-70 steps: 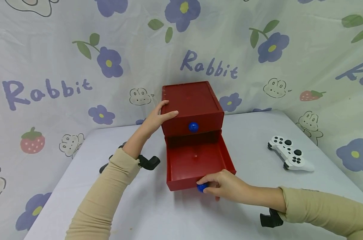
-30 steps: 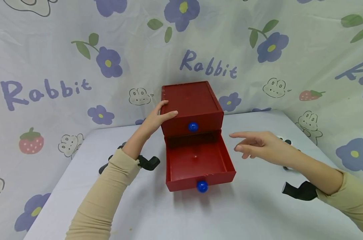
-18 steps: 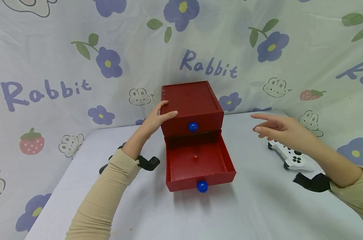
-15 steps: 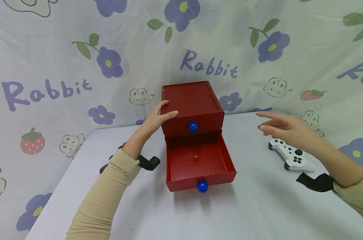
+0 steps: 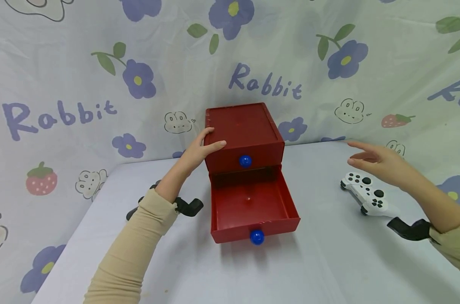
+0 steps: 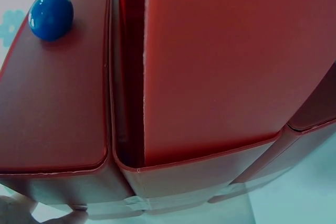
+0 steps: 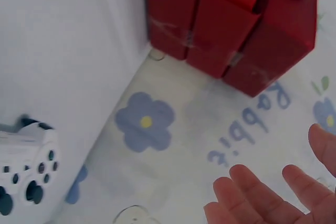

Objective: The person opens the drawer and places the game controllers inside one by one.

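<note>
A red drawer cabinet (image 5: 242, 126) stands at the back of the table. Its upper drawer, with a blue knob (image 5: 245, 161), is closed. Below it, a red drawer (image 5: 249, 207) is pulled out, with nothing inside but a small bump on its floor. That drawer's blue knob (image 5: 257, 237) is free. My left hand (image 5: 193, 155) rests on the cabinet's upper left edge, thumb extended on top; some of its fingers are hidden along the side. Off to the right, my right hand (image 5: 382, 164) hovers with loose fingers, holding nothing, above and behind a white game controller (image 5: 366, 195).
Behind my left forearm, a dark object (image 5: 131, 212) is mostly hidden on the white table (image 5: 317, 253). The patterned cloth (image 5: 313, 101) hangs behind the cabinet. In the right wrist view, the cabinet has three stacked tiers, the middle one pulled out.
My right hand has let go of the lower blue knob and moved right and back, passing over the controller, which shows again. My left hand and the pulled-out drawer stay put.
</note>
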### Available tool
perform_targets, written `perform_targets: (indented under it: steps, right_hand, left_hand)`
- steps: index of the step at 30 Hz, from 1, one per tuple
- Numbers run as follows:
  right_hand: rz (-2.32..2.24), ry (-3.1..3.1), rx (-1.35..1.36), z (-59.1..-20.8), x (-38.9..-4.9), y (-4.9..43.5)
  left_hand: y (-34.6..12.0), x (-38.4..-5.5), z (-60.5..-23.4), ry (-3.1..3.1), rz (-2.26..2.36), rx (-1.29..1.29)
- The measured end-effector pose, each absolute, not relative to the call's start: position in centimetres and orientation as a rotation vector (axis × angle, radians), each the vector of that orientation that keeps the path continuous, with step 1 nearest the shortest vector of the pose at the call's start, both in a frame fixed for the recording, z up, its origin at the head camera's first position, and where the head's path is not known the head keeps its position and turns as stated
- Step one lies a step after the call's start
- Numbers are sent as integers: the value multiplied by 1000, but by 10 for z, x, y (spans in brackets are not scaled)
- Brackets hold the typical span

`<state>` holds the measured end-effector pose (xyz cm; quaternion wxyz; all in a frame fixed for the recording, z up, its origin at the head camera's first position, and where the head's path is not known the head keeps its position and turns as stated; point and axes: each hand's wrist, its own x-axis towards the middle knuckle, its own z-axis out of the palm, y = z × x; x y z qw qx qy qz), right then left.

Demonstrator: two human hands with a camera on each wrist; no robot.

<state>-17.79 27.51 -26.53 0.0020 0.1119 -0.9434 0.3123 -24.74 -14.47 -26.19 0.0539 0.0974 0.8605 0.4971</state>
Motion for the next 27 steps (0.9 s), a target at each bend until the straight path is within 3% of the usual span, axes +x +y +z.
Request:
perform_targets:
  steps: [15,27]
  right_hand:
    - [909,-3110,233,-311,-202,315]
    - [902,-3238,157,-349,-211,327]
  left_hand:
    - [-136,-222,-239,2557,1532,308]
    - [-136,-222,-239,2565,1523,290]
